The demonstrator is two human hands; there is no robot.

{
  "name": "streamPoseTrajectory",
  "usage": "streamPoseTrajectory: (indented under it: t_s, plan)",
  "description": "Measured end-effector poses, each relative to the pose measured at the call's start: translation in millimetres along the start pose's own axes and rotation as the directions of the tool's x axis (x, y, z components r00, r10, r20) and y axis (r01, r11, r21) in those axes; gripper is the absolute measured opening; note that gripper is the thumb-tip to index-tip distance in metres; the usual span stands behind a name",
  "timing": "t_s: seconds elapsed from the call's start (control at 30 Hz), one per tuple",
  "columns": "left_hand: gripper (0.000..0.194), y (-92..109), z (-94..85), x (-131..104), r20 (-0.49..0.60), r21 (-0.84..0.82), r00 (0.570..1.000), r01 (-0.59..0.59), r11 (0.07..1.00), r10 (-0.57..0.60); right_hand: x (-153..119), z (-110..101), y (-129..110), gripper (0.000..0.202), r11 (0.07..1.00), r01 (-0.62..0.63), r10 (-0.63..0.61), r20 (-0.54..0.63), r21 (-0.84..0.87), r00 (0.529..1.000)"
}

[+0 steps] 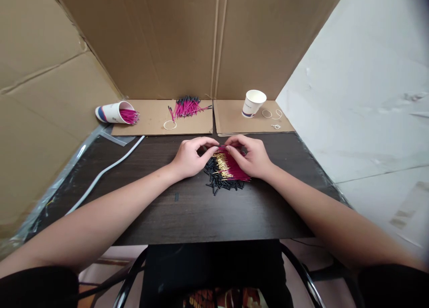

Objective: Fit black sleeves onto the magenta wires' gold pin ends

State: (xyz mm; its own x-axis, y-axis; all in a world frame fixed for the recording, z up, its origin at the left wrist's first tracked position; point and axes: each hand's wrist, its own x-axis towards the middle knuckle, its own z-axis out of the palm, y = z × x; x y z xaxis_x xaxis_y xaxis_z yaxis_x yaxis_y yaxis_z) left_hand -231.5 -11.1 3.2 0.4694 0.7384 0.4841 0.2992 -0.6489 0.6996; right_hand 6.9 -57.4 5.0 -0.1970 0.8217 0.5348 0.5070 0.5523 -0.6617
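My left hand and right hand each have thumb and forefinger pressed together, pinching a slim dark piece that spans the gap between my fingertips; it's too small for me to tell its parts. If I squeeze unevenly or let the two pinches drift out of line, I judge it could slip or bend. My right hand is close against the magenta wires, so a careless drop of that wrist could fan them out and tangle their gold tips.

The wires lie just below my fingertips, beside my right thumb, their gold tips pointing toward my left hand. They rest over loose black sleeves, which spill toward the front edge of the tabletop; a nudge might scatter those. The whole heap sits roughly midway between the tabletop's side edges, nearer the cardboard strip along the back than the front edge. On that strip, well apart from my hands, lie black-ended magenta wires.
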Motion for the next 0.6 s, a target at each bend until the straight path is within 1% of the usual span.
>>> streamPoseTrajectory:
  t_s: [0.1,0.23,0.6]
  plan:
    - [0.020,0.3,-0.6,0.7,-0.006,0.013,1.000,0.008,1.000,-0.008,-0.8,0.6,2.2,0.014,0.999,-0.025,0.026,-0.023,0.031,0.999]
    - [0.021,-0.2,-0.7,0.9,-0.025,0.009,0.999,0.028,1.000,-0.028,-0.7,0.5,3.7,0.015,0.999,-0.034,0.035,-0.033,0.020,0.999]
    - [0.020,0.0,-0.8,0.1,-0.032,-0.005,0.999,0.026,1.000,-0.026,1.5,-0.4,1.1,0.013,0.999,-0.032,0.032,-0.015,0.001,0.999]
